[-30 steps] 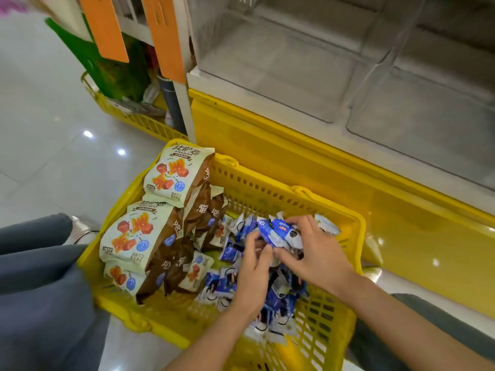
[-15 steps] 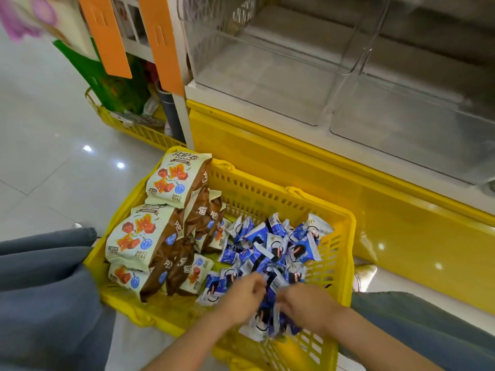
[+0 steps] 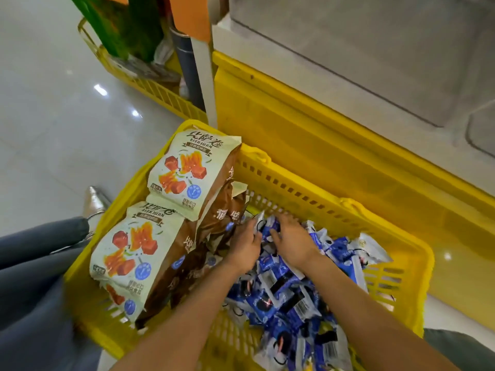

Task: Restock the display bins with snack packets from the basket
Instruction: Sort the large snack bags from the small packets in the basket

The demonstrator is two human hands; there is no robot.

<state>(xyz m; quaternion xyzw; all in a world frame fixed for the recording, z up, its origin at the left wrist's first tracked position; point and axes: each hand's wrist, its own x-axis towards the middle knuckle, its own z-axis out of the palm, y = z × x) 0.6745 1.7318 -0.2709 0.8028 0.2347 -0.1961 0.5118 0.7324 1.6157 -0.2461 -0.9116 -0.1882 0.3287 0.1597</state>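
Basket (image 3: 321,199) stands on the floor (image 3: 53,116), its far rim just beside the yellow display base (image 3: 321,135); the floor is open along its left edge. Left half: cream-brown bags (image 3: 182,178), on which I read "BISAJUAN". Right half: small blue packets (image 3: 281,290). Left hand (image 3: 245,245) grips a single packet (image 3: 258,223) near the far rim. Right hand (image 3: 292,242) has its fingers in the pile; I cannot tell its grasp.

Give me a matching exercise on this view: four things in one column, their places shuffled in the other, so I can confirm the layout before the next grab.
Things:
1. large cream-and-brown bags
2. small blue packets
3. clear display bin
4. second yellow basket

Places:
A. top right, above the yellow panel
B. left side of the near basket
C. on the floor, upper left
D. right side of the near basket

Pairs: 1-B, 2-D, 3-A, 4-C
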